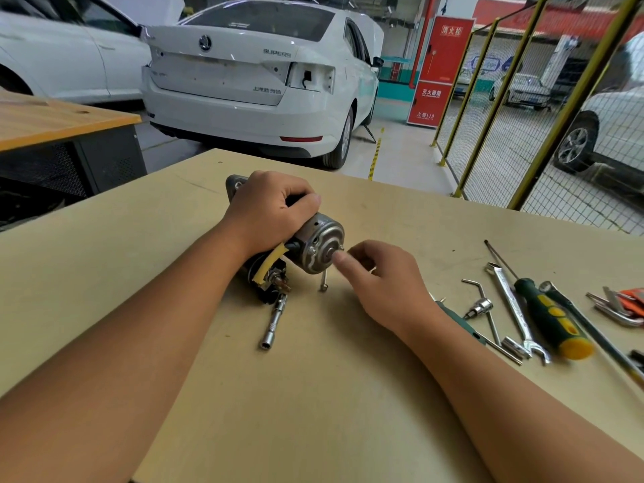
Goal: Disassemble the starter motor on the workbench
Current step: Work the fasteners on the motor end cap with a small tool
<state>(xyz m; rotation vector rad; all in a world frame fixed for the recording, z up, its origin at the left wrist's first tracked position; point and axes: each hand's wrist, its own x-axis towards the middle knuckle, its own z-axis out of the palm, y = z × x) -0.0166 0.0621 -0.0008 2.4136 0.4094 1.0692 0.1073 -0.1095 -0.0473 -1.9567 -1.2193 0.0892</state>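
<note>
The starter motor (319, 244) lies on its side on the tan workbench (313, 395), its silver end cap facing me. My left hand (268, 210) grips the motor's body from above. My right hand (380, 277) is at the end cap, thumb and fingers pinching a small bolt head (339, 251) on the cap's right edge. A yellow cable (270, 263) runs from the motor to the black solenoid (268, 280) below it. A long thin bolt (324, 280) lies on the bench just under the cap.
A socket extension (275, 322) lies below the solenoid. To the right lie a combination wrench (515, 312), a green-and-yellow screwdriver (550, 315), an L-shaped key (482, 305), a small socket bit (481, 306) and orange-handled hex keys (623, 305). A white car (251, 74) stands beyond the bench.
</note>
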